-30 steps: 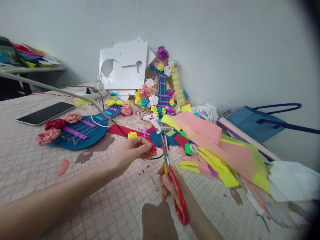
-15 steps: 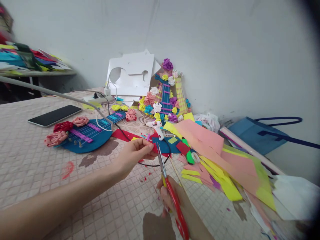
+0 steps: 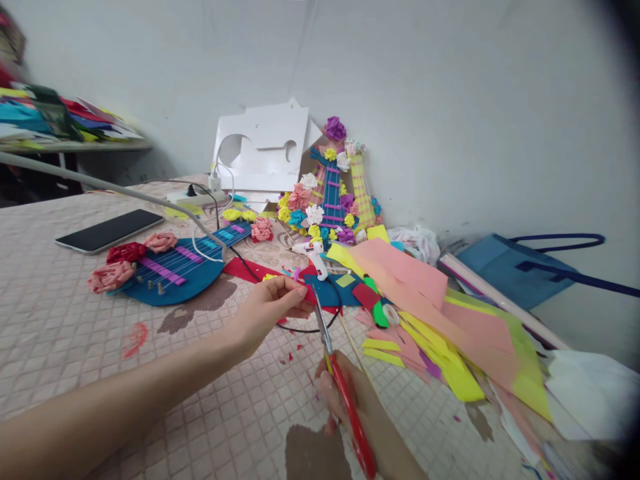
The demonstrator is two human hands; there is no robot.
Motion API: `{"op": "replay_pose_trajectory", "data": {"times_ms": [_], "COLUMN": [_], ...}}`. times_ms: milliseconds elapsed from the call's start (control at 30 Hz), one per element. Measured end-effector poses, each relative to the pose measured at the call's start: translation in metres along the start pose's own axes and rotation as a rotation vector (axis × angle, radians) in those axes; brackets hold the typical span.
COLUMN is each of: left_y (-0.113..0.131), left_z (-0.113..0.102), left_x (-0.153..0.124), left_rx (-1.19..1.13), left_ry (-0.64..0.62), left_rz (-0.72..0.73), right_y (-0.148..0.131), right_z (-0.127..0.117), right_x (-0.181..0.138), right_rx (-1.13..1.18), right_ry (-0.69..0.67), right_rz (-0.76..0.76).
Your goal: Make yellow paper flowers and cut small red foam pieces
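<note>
My left hand (image 3: pixel 275 301) is closed in a pinch, with a small piece of red paper (image 3: pixel 311 295) at its fingertips. My right hand (image 3: pixel 345 390) is wrapped around the red handles of a pair of scissors (image 3: pixel 354 415). The blades point away from me and their tips reach the red paper beside my left fingertips. Tiny red scraps lie on the tablecloth under the hands. Just beyond my left hand are a white glue gun (image 3: pixel 313 257) and a blue sheet (image 3: pixel 327 291). Most of the red piece is hidden by fingers.
A blue paper guitar (image 3: pixel 175 277) with paper roses and a tablet (image 3: pixel 110 230) lie at left. Flower-covered guitars (image 3: pixel 333 193) lean on the wall. Coloured crepe paper (image 3: pixel 400 267) spreads at right, near a blue bag (image 3: pixel 515 270). Cables cross the table.
My right hand and the scissors have shifted very slightly. My left hand keeps its pinch in nearly the same place.
</note>
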State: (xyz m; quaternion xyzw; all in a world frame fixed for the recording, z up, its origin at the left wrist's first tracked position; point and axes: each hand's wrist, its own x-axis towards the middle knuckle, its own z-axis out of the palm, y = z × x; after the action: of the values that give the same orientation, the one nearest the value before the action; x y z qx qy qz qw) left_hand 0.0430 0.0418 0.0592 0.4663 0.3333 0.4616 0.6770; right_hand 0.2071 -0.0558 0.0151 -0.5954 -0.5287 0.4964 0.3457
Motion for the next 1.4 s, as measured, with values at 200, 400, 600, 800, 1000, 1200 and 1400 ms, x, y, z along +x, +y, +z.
{"op": "replay_pose_trajectory", "data": {"times_ms": [200,400,600,800,1000,1200,1400], "left_y": [0.0004,-0.0012,-0.0012,-0.0014,-0.0006,-0.0008,0.0007], "left_z": [0.0008,-0.0001,-0.0012,-0.0021,-0.0021,-0.0025,-0.0015], "left_x": [0.0003,0.0009,0.0020,0.0022,0.0038,0.0036,0.0031], "left_rx": [0.009,0.001,-0.001,-0.003,-0.004,-0.011,-0.021], "left_ry": [0.004,0.002,0.004,-0.006,-0.009,-0.011,-0.011], "left_rz": [0.001,0.003,0.001,0.008,0.002,-0.008,-0.019], "right_y": [0.0001,0.0006,0.0058,0.0065,0.0076,0.0047,0.0062], "right_z": [0.0002,-0.0021,0.0002,0.0003,0.0002,0.0013,0.0030], "right_x": [0.0004,-0.0005,0.0005,-0.0001,0.0007,-0.0008,-0.0017], "right_rx": [-0.033,-0.044,0.010,0.007,0.062,0.026,0.031], "right_ry": [-0.021,-0.016,0.003,0.019,-0.012,-0.008,0.002], "right_rz": [-0.006,0.012,-0.007,-0.027,0.016,-0.005,-0.024]}}
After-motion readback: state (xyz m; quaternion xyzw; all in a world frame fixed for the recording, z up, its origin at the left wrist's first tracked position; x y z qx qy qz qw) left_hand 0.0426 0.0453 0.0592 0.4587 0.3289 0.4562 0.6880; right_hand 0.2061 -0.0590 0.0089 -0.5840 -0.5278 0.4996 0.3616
